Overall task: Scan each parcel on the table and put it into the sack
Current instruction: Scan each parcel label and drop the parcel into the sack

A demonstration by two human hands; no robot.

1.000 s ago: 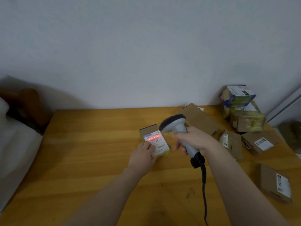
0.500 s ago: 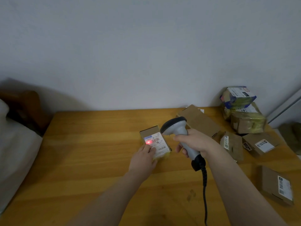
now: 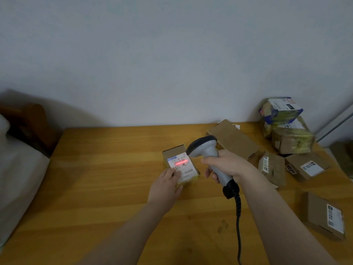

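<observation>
A small brown cardboard parcel (image 3: 188,165) is being pressed onto the wooden table (image 3: 107,169) by the flat-fingered left grip (image 3: 164,186), a grey corded scanner (image 3: 206,148) being clasped in the right grip (image 3: 227,165).

- Table (image 3: 105,169): orange-yellow wood grain.
- Parcel (image 3: 180,165): brown card, white label, red scan line.
- Scanner (image 3: 208,150): grey, black head.
- Sack (image 3: 17,169): off-white.
- Wall (image 3: 172,54): pale grey.

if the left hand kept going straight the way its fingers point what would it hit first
The small parcel: the left hand rests its fingertips on its label. Beyond that, probably the head of the scanner held in the right hand, though its height is unclear.
</observation>
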